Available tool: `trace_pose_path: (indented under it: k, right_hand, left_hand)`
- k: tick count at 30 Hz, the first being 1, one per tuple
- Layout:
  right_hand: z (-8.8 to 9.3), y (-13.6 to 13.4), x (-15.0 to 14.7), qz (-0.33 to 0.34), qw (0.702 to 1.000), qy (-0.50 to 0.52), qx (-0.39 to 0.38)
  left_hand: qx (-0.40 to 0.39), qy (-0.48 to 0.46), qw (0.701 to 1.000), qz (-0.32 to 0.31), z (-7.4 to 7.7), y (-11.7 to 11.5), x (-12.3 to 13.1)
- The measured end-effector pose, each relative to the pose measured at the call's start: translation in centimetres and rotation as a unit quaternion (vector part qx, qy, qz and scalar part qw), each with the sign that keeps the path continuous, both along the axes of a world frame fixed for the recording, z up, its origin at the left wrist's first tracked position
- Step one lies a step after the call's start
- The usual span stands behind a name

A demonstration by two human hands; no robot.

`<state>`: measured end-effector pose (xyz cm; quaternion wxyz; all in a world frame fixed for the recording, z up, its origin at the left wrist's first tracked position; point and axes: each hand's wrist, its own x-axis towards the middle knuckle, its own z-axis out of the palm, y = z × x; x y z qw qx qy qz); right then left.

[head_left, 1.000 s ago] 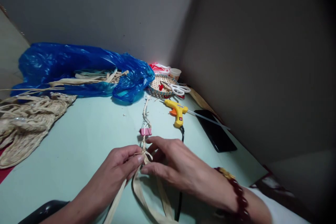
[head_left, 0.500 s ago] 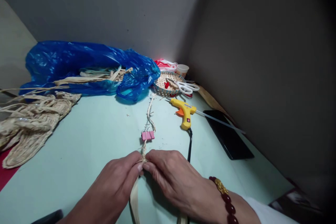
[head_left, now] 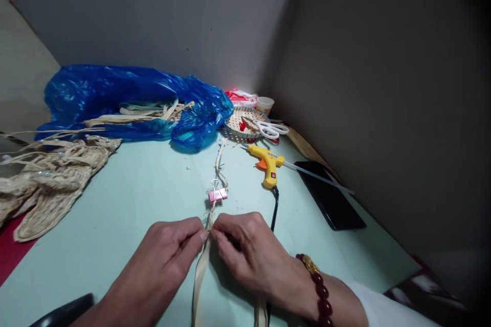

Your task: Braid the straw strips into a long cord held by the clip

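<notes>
My left hand (head_left: 169, 253) and my right hand (head_left: 245, 253) meet at the table's near middle, fingertips pinched together on a thin braid of pale straw strips (head_left: 209, 222). Loose flat strips (head_left: 200, 286) hang from the pinch toward me between my wrists. The braid runs away from me across the table, and a pink binder clip (head_left: 217, 194) is clamped on it just beyond my fingers. A dark red bead bracelet (head_left: 318, 286) is on my right wrist.
A yellow glue gun (head_left: 267, 163) with a black cord lies right of the braid, a black phone (head_left: 330, 194) beyond it. White scissors (head_left: 270, 129) rest on a woven tray (head_left: 240, 122). A blue plastic bag (head_left: 126, 104) with straw and a straw bundle (head_left: 46, 179) lie left.
Both hands drew closer together, from spread fingers handling the strips to a tight pinch at the braid's end. The view shifted slightly; nothing else on the table moved.
</notes>
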<state>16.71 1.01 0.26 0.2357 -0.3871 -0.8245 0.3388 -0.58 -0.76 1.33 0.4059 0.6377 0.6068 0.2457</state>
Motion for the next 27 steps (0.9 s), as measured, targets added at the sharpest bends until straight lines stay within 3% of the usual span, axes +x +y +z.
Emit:
trace_pose_path:
  k: [3, 6, 9, 12, 15, 23, 27]
  right_hand:
    - [-0.4, -0.3, -0.1, 0.006, 0.998, 0.006, 0.06]
    - [-0.6, -0.5, -0.2, -0.004, 0.996, 0.005, 0.086]
    - [-0.2, -0.5, -0.2, -0.01, 0.999, 0.023, 0.028]
    - [0.3, -0.5, -0.1, -0.015, 0.996, 0.067, -0.053]
    - [0.5, -0.4, 0.0, -0.018, 0.985, 0.114, -0.126]
    - [0.3, 0.2, 0.3, 0.0, 0.938, 0.213, -0.275]
    - [0.3, 0.4, 0.2, 0.004, 0.917, 0.25, -0.311]
  left_hand:
    - [-0.033, 0.017, 0.999, -0.016, 0.0, -0.1, 0.2]
    - [0.009, 0.06, 0.998, -0.014, -0.5, -0.7, 0.8]
    - [0.131, 0.152, 0.979, -0.036, -1.4, -1.5, 1.2]
    - [0.269, 0.228, 0.933, -0.068, -2.2, -1.9, 1.4]
    - [0.359, 0.267, 0.89, -0.088, -2.4, -1.9, 1.2]
    - [0.405, 0.317, 0.847, -0.136, -2.2, -1.8, 1.0]
    - [0.456, 0.341, 0.81, -0.137, -2.6, -1.8, 1.3]
